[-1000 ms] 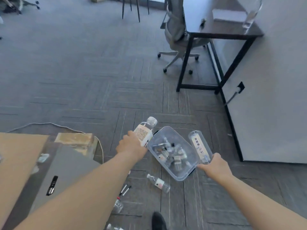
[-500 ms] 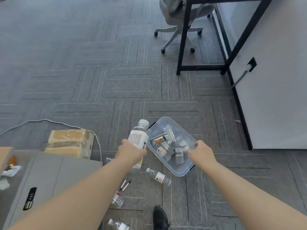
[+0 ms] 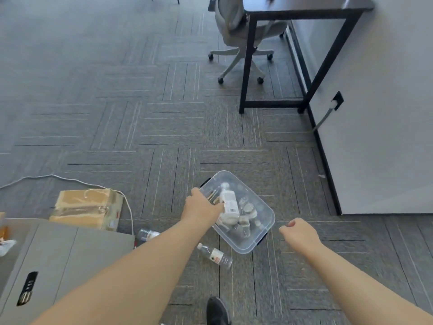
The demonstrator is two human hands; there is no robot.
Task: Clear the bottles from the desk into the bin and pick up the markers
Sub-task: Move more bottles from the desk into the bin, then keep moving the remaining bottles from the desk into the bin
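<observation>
While my left hand [image 3: 202,208] reaches over the clear bin's [image 3: 266,227] left rim, fingers around a white-labelled bottle [image 3: 228,205] above the bin's pile, my right hand [image 3: 298,234] hangs loosely curled, holding nothing, beside its right rim; another bottle [image 3: 216,254] lies on the carpet [image 3: 140,113] below the bin

Left hand [image 3: 201,208] over clear plastic bin [image 3: 262,235] on grey carpet floor [image 3: 140,127], gripping white-labelled plastic bottle [image 3: 228,205] inside it, right hand [image 3: 298,235] loosely curled, empty, just right of bin, another clear plastic bottle [image 3: 215,254] lying just before it
</observation>
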